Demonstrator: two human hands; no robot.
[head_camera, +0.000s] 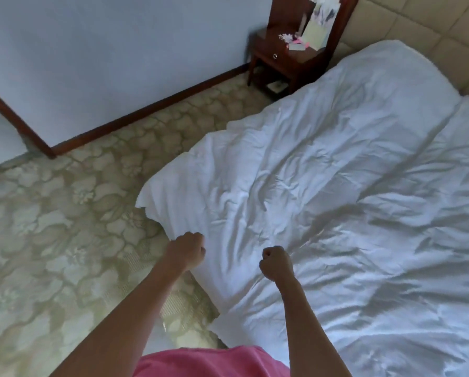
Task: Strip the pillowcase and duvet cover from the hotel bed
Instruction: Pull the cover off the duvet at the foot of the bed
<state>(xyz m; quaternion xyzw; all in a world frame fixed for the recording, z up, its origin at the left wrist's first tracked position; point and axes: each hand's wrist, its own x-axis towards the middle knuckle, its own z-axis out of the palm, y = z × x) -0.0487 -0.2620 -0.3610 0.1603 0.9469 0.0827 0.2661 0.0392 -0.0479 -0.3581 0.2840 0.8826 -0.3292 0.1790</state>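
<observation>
At the near edge of the bed, left hand curled tight on the white duvet cover, gripping its edge by the look of it. Right hand also balled in a fist on the cloth, likely pinching a fold, though hard to be sure.

Spread all over the bed, still puffy and full, so probably the duvet still inside. Rumpled, with one corner hanging off over the flowery carpet. Looks like early days: cover not off yet. No pillowcase to be seen for sure; maybe hidden up by the padded headboard.

Long way running from the near corner up toward the headboard and the small wooden bedside table.
</observation>
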